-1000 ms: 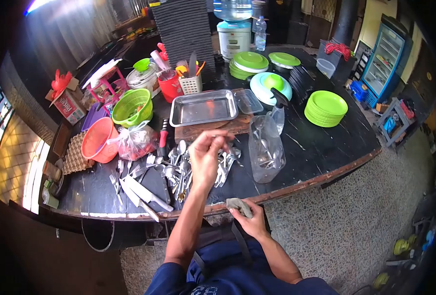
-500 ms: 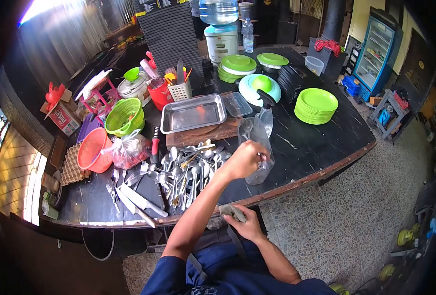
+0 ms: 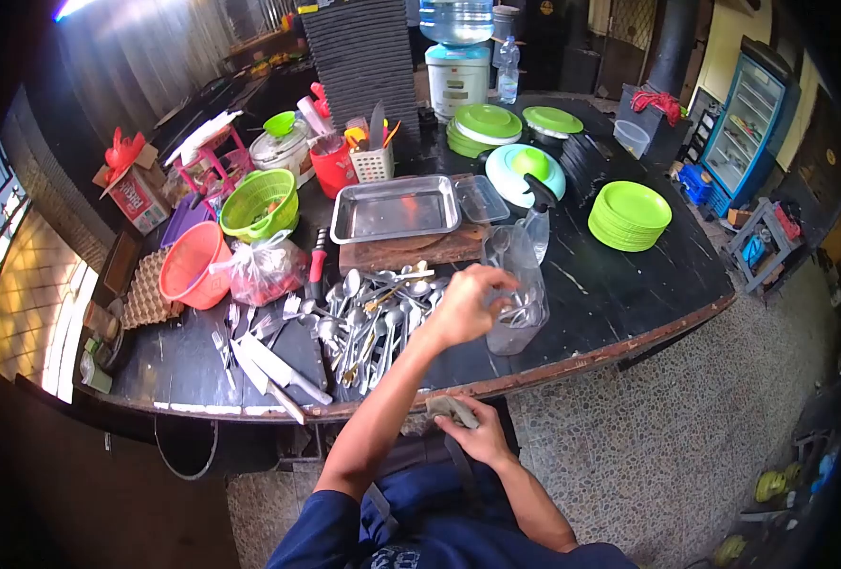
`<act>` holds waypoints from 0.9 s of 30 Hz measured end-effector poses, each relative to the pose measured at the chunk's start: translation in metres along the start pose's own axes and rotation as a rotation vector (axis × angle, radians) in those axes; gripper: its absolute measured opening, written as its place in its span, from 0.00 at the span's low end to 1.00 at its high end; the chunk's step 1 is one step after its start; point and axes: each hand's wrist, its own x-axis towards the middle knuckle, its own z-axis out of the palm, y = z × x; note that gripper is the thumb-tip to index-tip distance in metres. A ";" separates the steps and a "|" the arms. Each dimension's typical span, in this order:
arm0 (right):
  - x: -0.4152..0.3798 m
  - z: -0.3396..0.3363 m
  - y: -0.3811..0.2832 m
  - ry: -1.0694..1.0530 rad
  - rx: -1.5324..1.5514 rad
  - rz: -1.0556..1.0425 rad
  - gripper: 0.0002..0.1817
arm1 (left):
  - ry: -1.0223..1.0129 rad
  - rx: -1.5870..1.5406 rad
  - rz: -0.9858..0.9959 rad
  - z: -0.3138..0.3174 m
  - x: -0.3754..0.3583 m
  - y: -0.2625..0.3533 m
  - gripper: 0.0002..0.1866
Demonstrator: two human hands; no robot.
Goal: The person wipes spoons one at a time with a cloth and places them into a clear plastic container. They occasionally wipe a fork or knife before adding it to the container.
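Note:
My left hand (image 3: pixel 475 303) hovers at the near-left side of a clear plastic container (image 3: pixel 518 332), its fingers parted and nothing visible between them. Several spoons (image 3: pixel 526 308) stand inside that container. To the left of the hand spreads a large pile of metal spoons (image 3: pixel 373 327), loose on the black table. Down at the table's front edge, my right hand (image 3: pixel 477 431) grips a folded grey cloth (image 3: pixel 452 410).
Two knives (image 3: pixel 273 368) and some forks (image 3: pixel 235 318) lie left of the spoons. Behind stand a metal tray (image 3: pixel 397 209) on a wooden board (image 3: pixel 415 252), a spray bottle (image 3: pixel 537 223), green plates (image 3: pixel 629 216), an orange basket (image 3: pixel 193 268) and a bagged bundle (image 3: pixel 264 270).
My left hand has lifted slightly out of the container and moved left, its fingers opening. My right hand keeps the cloth in place. The view has shifted a little.

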 end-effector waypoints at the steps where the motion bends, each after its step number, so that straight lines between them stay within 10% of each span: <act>1: 0.000 0.000 -0.003 0.013 0.026 0.023 0.19 | 0.072 -0.008 -0.023 -0.007 -0.006 -0.006 0.14; 13: 0.007 0.011 0.013 -0.001 -0.024 -0.005 0.19 | 0.391 0.784 -0.690 -0.082 -0.148 -0.129 0.12; 27: 0.007 0.018 0.006 -0.026 -0.033 0.038 0.20 | 0.525 0.630 -0.929 -0.109 -0.164 -0.156 0.14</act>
